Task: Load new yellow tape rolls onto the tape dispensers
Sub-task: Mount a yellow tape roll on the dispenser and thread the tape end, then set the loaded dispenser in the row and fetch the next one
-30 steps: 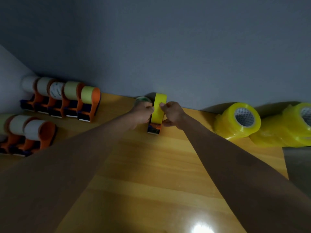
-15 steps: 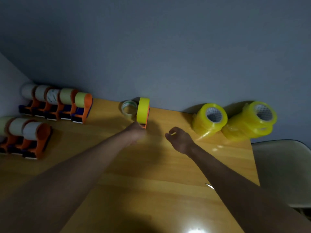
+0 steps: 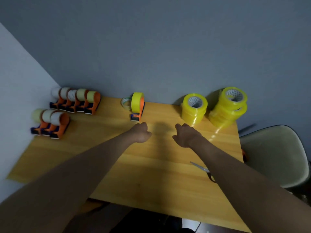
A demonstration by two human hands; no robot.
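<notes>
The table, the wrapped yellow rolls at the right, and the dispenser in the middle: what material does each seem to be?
Table: probably wood or wood-look laminate, glossy; plank lines and grain show.
Wrapped yellow rolls: tape under shiny clear film, likely plastic; pale cores, maybe cardboard.
Dispenser: smooth orange body, likely moulded plastic.

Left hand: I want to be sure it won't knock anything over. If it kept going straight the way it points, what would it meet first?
Probably the dispenser with the yellow roll, just beyond the left hand; depth is hard to judge.
</notes>
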